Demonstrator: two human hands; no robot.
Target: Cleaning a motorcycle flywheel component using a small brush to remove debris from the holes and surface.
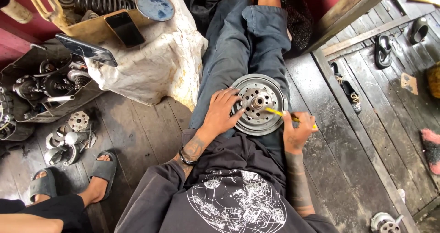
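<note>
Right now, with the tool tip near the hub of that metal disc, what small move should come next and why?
Probably ease the yellow-handled tool in the right hand onto the hub; its tip sits just beside it, and the left hand already steadies the disc.

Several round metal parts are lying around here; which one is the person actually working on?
The large silver disc on the lap: the left hand steadies it, the right hand holds a yellow-handled tool at its hub. The smaller parts lie untouched on the floor.
</note>
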